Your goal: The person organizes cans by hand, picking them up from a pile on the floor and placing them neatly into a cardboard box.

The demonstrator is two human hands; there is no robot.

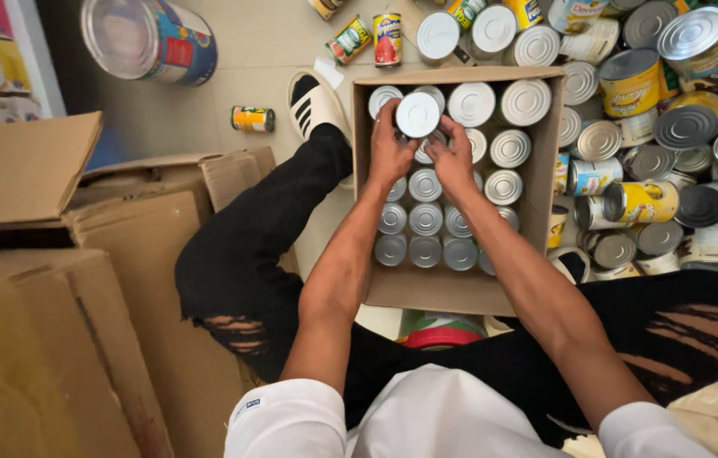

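1. Pale floor tiles (266, 51) carry everything: a person sits on them, legs in black ripped trousers spread around an open cardboard box (545, 161).
2. Both hands meet over the far left part of that box. A silver-topped can (417, 114) is held between them, upright, its long axis vertical and its round lid facing the camera.
3. The left hand (389, 153) grips the can from its left side, and the right hand (450, 157) grips it from the right. The fingers (446, 127) of both curl closed against the can's rim and wall, thumbs underneath. Each hand is equally near, since both touch it.
4. The can sits above the other cans, just over the second row from the far wall, raised higher than its neighbours.
5. Inside the box stand many more packed cans (425, 220), all upright in close rows with lids up; the right column near the wall is partly hidden by the right forearm.
6. Right of the box, a large heap of loose cans (643, 199) lies on the floor, some upright, some tipped, with yellow and pale labels.
7. Beyond the box's far edge, a few more cans stand, and one small can (252, 119) lies on its side near the sandalled foot (312, 106).
8. Empty folded cardboard boxes (28, 280) fill the left side.
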